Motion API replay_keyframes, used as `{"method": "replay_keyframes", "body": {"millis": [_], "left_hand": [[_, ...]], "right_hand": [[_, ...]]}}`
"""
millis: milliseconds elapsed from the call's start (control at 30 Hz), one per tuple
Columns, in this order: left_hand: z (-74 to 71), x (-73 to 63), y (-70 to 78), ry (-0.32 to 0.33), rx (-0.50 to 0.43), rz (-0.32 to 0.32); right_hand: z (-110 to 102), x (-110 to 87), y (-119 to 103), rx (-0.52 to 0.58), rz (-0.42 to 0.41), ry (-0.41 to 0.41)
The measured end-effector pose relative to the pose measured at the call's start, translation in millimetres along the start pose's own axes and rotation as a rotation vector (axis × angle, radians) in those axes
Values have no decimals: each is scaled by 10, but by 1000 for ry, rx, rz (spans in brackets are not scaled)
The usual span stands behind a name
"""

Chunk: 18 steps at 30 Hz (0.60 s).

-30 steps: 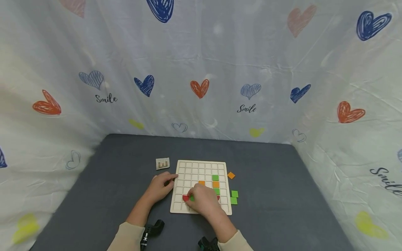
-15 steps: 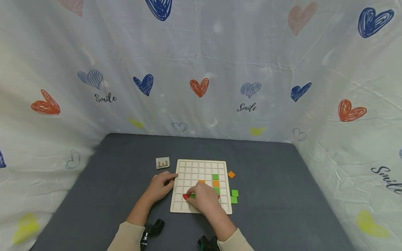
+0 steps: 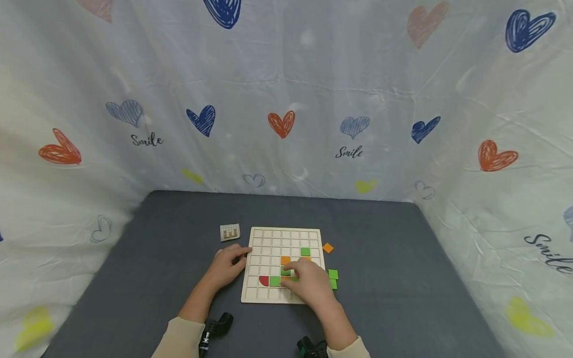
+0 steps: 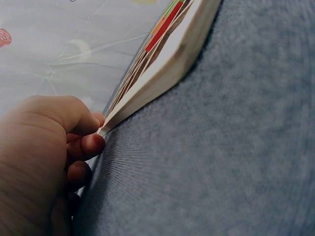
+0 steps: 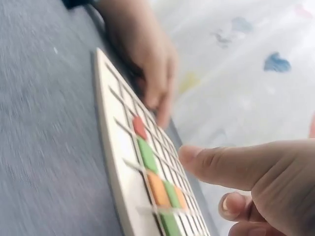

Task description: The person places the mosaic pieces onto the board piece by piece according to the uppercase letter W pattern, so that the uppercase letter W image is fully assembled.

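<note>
A pale wooden grid board (image 3: 265, 242) lies on the dark table, with several coloured tiles in its cells. My left hand (image 3: 225, 264) grips the board's left edge; in the left wrist view its fingertips (image 4: 93, 142) meet at the edge. Over the lower right of the board hovers my right hand (image 3: 312, 283), thumb and fingers apart, holding nothing. A red rounded tile (image 3: 264, 281) sits in the lower left part, beside a green square tile (image 3: 274, 281). Higher up are an orange tile (image 3: 285, 260) and another green tile (image 3: 305, 251). My right hand covers some tiles.
Right of the board lie a loose orange tile (image 3: 328, 247) and two loose green tiles (image 3: 333, 274). A small patterned card (image 3: 230, 232) lies at the board's upper left. A white curtain (image 3: 309, 94) printed with hearts surrounds the table.
My right hand has let go of the red rounded tile and moved right, uncovering the green and orange tiles beside it. My left hand stays at the board's edge.
</note>
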State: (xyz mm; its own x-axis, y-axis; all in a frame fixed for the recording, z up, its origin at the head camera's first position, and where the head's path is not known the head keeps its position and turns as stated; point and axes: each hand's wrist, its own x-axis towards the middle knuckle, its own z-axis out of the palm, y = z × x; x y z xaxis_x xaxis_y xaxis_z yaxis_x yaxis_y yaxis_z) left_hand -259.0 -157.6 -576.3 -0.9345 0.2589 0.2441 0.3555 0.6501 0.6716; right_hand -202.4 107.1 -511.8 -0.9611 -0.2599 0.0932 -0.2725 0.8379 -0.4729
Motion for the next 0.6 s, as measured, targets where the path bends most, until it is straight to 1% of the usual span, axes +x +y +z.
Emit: {"method": "replay_keyframes", "body": {"millis": [167,300,500,600], "left_hand": [[-8,-5,0,-2,10,6],[-7,-11,-4,-3,18,8],[1,-10,-9,2,17,13],[1,-6,-7,5,17,15]], "right_hand": [[-152,-103,217,10,85,12],[-245,-189,393,29,155,6],[-352,-322,640,56,212,11],[-383,-374,748,66,246,-10]]}}
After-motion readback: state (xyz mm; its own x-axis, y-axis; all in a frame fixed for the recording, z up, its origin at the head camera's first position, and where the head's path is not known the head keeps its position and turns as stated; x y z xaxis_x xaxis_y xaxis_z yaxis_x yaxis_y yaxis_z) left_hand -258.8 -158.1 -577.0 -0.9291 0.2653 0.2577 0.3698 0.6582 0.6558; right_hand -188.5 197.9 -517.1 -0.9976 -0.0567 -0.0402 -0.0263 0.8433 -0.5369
